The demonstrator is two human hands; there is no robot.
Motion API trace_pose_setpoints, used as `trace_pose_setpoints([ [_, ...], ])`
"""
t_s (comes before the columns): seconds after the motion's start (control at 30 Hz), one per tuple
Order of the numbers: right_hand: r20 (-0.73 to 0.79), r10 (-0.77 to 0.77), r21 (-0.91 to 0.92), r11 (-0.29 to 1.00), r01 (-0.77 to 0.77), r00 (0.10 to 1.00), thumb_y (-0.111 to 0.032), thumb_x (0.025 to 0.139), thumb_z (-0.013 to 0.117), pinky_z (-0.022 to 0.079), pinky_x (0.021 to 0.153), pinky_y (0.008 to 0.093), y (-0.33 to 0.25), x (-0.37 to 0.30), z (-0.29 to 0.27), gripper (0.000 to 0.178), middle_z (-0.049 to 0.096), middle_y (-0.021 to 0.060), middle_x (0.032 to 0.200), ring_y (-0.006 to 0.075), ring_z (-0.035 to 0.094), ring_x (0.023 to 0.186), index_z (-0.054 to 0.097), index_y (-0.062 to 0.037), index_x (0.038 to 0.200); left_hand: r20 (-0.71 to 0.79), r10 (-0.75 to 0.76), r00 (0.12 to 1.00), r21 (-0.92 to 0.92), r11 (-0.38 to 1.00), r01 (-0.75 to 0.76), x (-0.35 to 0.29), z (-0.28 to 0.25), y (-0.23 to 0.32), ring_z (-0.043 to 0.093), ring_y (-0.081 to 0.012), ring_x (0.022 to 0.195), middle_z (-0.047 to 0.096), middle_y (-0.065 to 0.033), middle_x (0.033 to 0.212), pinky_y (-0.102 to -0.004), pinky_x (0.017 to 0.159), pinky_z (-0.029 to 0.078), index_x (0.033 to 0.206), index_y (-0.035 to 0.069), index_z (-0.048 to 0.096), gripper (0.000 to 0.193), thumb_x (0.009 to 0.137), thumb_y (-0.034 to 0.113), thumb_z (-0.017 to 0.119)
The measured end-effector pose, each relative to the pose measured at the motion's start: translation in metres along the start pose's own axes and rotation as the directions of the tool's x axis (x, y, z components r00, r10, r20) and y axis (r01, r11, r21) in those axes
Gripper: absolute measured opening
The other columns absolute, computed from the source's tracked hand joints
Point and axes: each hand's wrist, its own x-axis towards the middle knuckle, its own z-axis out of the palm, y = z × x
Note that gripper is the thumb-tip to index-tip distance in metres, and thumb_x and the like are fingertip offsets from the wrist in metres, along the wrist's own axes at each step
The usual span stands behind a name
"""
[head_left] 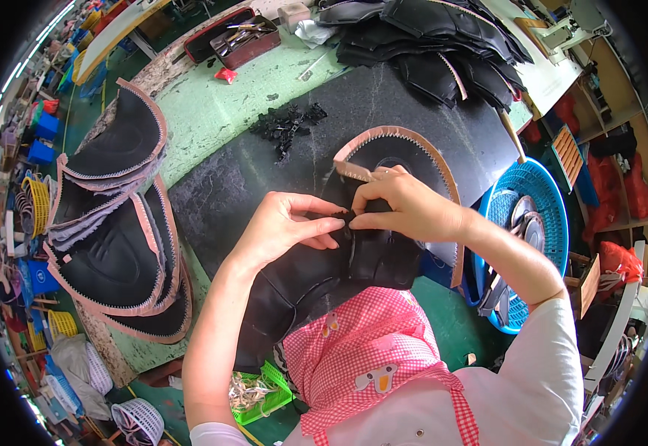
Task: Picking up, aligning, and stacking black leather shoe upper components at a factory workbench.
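Observation:
A black padded panel (290, 271) with moulded grooves lies in front of me, its lower part over the checked apron on my lap. At its upper edge my left hand (290, 223) is closed in a pinch, thumb and forefinger together. My right hand (406, 204) pinches the same edge just beside it, the fingertips of both hands nearly touching. Whatever tiny dark bit lies between them is too small to name. Partly under my right hand rests a curved black piece with tan zigzag-stitched edging (446, 167).
Small black scraps (290, 126) lie on the dark work surface (220, 178). Edged black pieces (108, 253) are stacked at left, black panels (428, 37) at the back. A red tool box (246, 41) stands far off; a blue basket (558, 215) is at right, a green basket (276, 398) below.

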Motion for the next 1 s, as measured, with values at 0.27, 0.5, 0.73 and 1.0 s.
trace_pose_setpoints([
  [0.27, -0.23, -0.052, -0.07, 0.997, 0.037, 0.972, -0.019, 0.086, 0.075, 0.038, 0.091, 0.0373, 0.003, -0.012, 0.02, 0.016, 0.065, 0.0069, 0.089, 0.0248, 0.054, 0.092, 0.071, -0.0054, 0.092, -0.022, -0.031, 0.999, 0.0, 1.0, 0.031, -0.001, 0.003, 0.004, 0.074, -0.0184, 0.074, 0.073, -0.0103, 0.09, -0.0264, 0.066, 0.061, 0.115, -0.004, 0.069, 0.028, 0.091, 0.01, 0.073],
  [0.5, -0.131, -0.072, -0.078, 0.995, 0.062, 0.989, -0.022, 0.087, 0.074, 0.036, 0.096, 0.0384, 0.005, -0.01, 0.012, 0.019, 0.064, 0.007, 0.088, 0.0228, 0.055, 0.093, 0.07, -0.0052, 0.094, -0.003, -0.038, 0.999, 0.058, 0.998, 0.038, 0.0, 0.006, 0.006, 0.074, -0.0187, 0.074, 0.072, -0.0092, 0.092, -0.0259, 0.064, 0.061, 0.113, -0.004, 0.07, 0.027, 0.092, 0.013, 0.071],
  [0.73, -0.115, -0.063, -0.069, 0.996, 0.055, 0.991, -0.022, 0.088, 0.073, 0.034, 0.101, 0.0392, 0.006, -0.01, 0.012, 0.017, 0.064, 0.0069, 0.088, 0.0229, 0.056, 0.094, 0.07, -0.0058, 0.094, -0.027, -0.062, 0.998, 0.041, 0.997, 0.063, 0.0, 0.008, 0.006, 0.073, -0.0162, 0.073, 0.073, -0.0084, 0.092, -0.0242, 0.06, 0.058, 0.11, -0.001, 0.072, 0.024, 0.093, 0.017, 0.071],
  [1.0, -0.231, -0.059, -0.264, 0.965, -0.004, 0.971, -0.025, 0.078, 0.081, 0.034, 0.1, 0.0414, 0.0, -0.014, 0.015, 0.022, 0.06, 0.0103, 0.108, 0.0274, 0.052, 0.102, 0.069, -0.012, 0.092, -0.111, -0.007, 0.994, 0.148, 0.989, 0.023, 0.003, 0.02, 0.008, 0.072, -0.0149, 0.064, 0.073, -0.0077, 0.09, -0.0212, 0.048, 0.051, 0.104, 0.0, 0.072, 0.022, 0.094, 0.019, 0.07],
])
